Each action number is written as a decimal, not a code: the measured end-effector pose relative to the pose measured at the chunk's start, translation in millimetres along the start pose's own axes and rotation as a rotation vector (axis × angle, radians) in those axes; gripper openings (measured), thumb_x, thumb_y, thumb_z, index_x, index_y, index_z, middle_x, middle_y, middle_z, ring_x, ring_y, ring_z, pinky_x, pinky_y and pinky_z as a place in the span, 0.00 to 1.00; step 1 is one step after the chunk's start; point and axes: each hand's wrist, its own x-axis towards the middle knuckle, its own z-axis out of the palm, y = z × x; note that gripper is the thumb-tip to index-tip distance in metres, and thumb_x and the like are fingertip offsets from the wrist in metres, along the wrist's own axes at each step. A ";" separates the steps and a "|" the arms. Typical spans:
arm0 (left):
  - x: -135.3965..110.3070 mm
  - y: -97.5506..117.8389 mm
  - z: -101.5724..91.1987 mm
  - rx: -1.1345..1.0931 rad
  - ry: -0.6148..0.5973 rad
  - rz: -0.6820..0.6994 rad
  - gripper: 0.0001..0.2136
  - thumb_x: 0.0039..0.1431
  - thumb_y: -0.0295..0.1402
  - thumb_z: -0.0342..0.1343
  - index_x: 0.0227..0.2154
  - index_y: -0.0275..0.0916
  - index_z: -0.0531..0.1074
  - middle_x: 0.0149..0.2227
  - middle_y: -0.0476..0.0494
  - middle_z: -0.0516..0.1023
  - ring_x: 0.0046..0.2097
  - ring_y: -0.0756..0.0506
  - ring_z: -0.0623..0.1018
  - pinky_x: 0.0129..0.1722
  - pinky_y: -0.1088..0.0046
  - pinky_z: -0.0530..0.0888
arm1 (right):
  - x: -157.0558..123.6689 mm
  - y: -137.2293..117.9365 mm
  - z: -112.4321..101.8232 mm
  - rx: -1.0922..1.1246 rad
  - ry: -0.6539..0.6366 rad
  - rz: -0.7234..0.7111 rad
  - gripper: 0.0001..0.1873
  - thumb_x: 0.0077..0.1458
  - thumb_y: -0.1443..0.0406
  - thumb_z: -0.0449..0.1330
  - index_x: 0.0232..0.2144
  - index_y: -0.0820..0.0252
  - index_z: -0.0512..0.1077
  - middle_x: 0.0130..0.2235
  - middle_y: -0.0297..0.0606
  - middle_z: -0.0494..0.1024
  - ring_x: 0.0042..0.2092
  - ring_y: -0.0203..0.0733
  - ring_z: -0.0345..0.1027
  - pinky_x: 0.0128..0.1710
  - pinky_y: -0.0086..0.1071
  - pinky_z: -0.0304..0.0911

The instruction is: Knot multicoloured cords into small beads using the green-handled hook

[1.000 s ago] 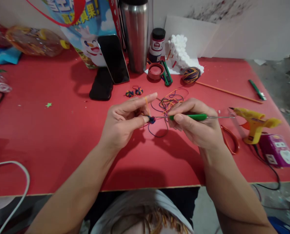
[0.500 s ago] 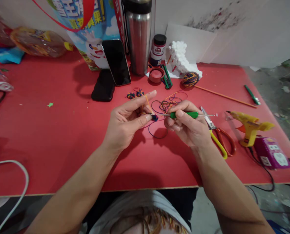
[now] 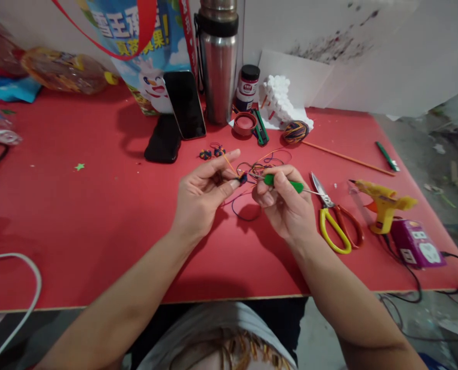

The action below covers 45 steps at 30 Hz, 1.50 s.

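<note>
Between the thumb and fingers of my left hand (image 3: 196, 203) is a small dark-blue crochet piece (image 3: 243, 178). A strand of orange yarn (image 3: 229, 163) runs from the piece up to the raised index finger. My right hand (image 3: 290, 208) grips a crochet hook (image 3: 298, 187) by its green handle, with metal shafts at both ends. The left shaft meets or nearly meets the piece; the exact contact is too small to tell. Loose multicoloured yarn (image 3: 248, 218) lies in loops under the hands. Two small knotted yarn pieces (image 3: 218, 150) rest just beyond my left fingers.
To the right lie scissors (image 3: 335, 221), a yellow glue gun (image 3: 385, 203) and a purple box (image 3: 417, 244). Behind the hands are a yarn ball (image 3: 296, 132), a green cutter (image 3: 262, 128), a phone (image 3: 185, 105) and a steel flask (image 3: 219, 72). A white cable (image 3: 36, 272) crosses the left edge.
The crochet hook has tilted, its right end now lower, and my right hand has shifted slightly left. The left hand still holds the crochet piece. The whole view has shifted a little.
</note>
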 end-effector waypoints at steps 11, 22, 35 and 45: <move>0.9 -3.6 -1.6 0.054 -0.026 0.047 0.25 0.56 0.25 0.74 0.55 0.52 0.86 0.42 0.47 0.84 0.39 0.51 0.80 0.42 0.76 0.83 | -1.8 5.0 0.9 0.004 -0.024 0.051 0.08 0.63 0.59 0.73 0.39 0.55 0.82 0.30 0.32 0.84 0.25 0.29 0.66 0.29 0.28 0.67; 3.7 10.7 -2.6 0.162 -0.093 -0.011 0.31 0.48 0.21 0.76 0.56 0.51 0.86 0.30 0.53 0.77 0.31 0.54 0.77 0.32 0.80 0.79 | -8.3 7.9 2.0 -0.161 -0.004 -0.073 0.07 0.65 0.59 0.71 0.41 0.55 0.82 0.31 0.33 0.85 0.28 0.33 0.72 0.30 0.30 0.67; 5.8 8.5 -6.5 0.142 -0.111 0.015 0.26 0.56 0.30 0.75 0.59 0.49 0.84 0.45 0.43 0.87 0.43 0.46 0.85 0.36 0.73 0.83 | -7.5 10.2 5.8 -0.137 -0.003 -0.047 0.09 0.64 0.57 0.72 0.40 0.54 0.80 0.30 0.32 0.84 0.26 0.32 0.70 0.29 0.31 0.68; 6.9 10.5 -3.3 0.161 -0.120 0.037 0.27 0.52 0.28 0.79 0.56 0.47 0.85 0.33 0.48 0.84 0.32 0.51 0.81 0.31 0.78 0.78 | -13.2 7.6 4.7 -0.073 -0.081 0.014 0.07 0.68 0.59 0.68 0.44 0.55 0.83 0.31 0.33 0.84 0.27 0.32 0.72 0.29 0.28 0.67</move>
